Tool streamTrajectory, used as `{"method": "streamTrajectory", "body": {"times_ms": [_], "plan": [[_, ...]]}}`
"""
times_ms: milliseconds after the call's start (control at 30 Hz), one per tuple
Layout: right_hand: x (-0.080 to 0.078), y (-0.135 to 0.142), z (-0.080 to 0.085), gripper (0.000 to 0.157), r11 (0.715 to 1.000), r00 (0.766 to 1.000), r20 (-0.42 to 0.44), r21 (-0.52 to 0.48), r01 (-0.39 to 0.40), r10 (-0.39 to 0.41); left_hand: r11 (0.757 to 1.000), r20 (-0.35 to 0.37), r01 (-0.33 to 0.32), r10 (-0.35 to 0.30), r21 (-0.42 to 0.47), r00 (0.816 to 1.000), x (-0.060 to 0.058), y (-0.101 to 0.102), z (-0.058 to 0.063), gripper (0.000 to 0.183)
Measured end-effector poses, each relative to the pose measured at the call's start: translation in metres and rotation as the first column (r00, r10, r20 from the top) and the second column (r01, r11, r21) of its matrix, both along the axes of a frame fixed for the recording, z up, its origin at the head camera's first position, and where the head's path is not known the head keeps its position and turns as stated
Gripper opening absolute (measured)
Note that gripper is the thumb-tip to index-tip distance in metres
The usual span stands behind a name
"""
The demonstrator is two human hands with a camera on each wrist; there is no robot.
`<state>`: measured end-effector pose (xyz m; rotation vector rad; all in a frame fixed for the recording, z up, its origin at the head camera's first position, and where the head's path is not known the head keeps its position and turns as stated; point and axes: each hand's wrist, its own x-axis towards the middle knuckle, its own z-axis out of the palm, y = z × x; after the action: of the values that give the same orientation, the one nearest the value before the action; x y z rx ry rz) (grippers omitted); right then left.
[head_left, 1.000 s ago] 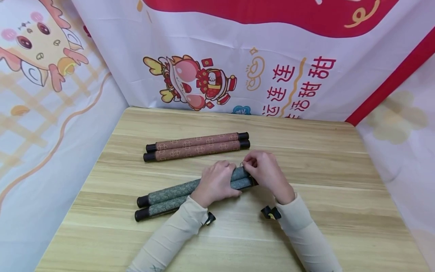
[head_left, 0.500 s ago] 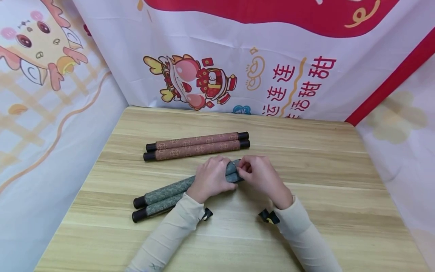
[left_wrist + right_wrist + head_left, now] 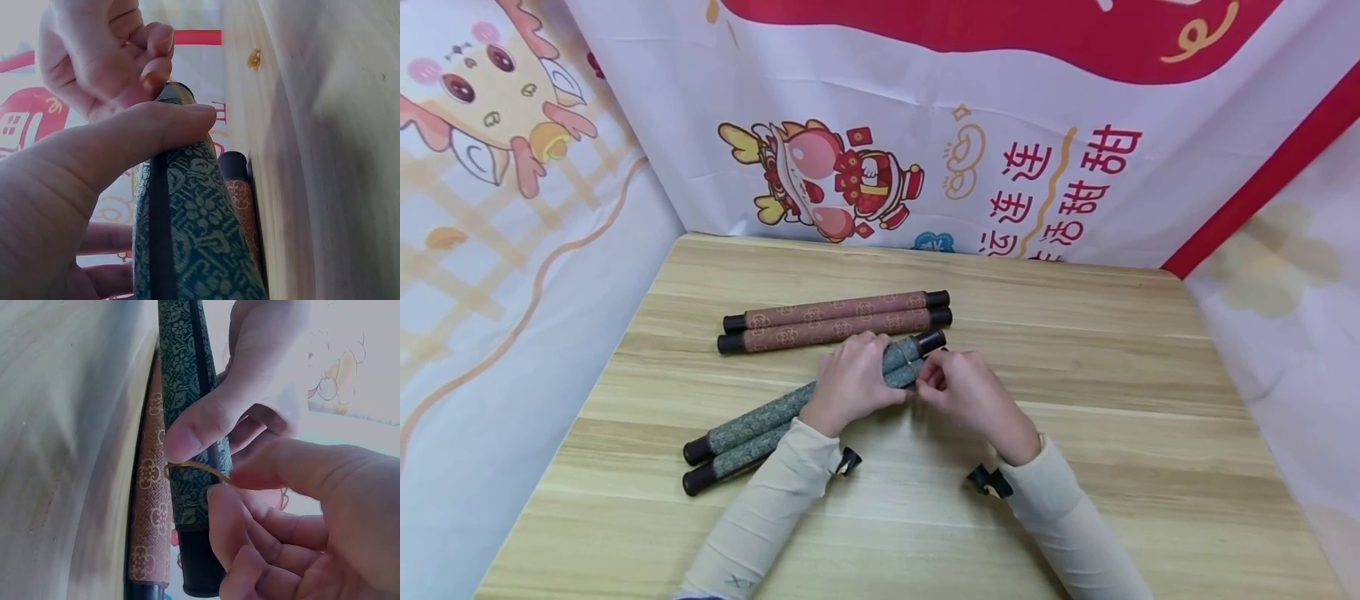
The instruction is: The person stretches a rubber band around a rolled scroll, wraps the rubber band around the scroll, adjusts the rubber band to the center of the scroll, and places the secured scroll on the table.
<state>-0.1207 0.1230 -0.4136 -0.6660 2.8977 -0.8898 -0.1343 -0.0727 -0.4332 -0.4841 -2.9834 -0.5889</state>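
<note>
A green patterned scroll (image 3: 760, 421), rolled from both ends into two side-by-side rolls with black end knobs, slants across the table. Around its right part my left hand (image 3: 850, 379) is wrapped; in the left wrist view the thumb lies across the green cloth (image 3: 203, 231). Near that end my right hand (image 3: 966, 392) pinches a thin yellow rubber band (image 3: 199, 465) between thumb and forefinger. The band crosses the rolls beside my left thumb, as the right wrist view shows. Part of the scroll is hidden under the left hand and sleeve.
Just behind lies a reddish-brown scroll (image 3: 835, 321), also a double roll with black knobs. The wooden table (image 3: 1112, 375) meets a printed cloth backdrop (image 3: 962, 83) at its far edge. Patterned cloth hangs at both sides too.
The green scroll has shifted left and its right end has swung away from me, baring a black knob. My right hand has moved left and slightly nearer with the band, from the scroll's end.
</note>
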Motion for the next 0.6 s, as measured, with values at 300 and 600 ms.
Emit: {"method": "streamTrajectory", "body": {"times_ms": [300, 600], "plan": [[0.005, -0.003, 0.012, 0.004, 0.976, 0.999, 0.045, -0.219, -0.011, 0.021, 0.997, 0.024, -0.026, 0.028, -0.079, 0.999, 0.001, 0.005, -0.007, 0.074], [0.016, -0.005, 0.030, 0.013, 0.914, 0.979, 0.160, -0.403, -0.049, 0.123, 0.995, 0.088, 0.005, 0.003, -0.097, 0.996, 0.004, 0.023, -0.027, 0.078]]}}
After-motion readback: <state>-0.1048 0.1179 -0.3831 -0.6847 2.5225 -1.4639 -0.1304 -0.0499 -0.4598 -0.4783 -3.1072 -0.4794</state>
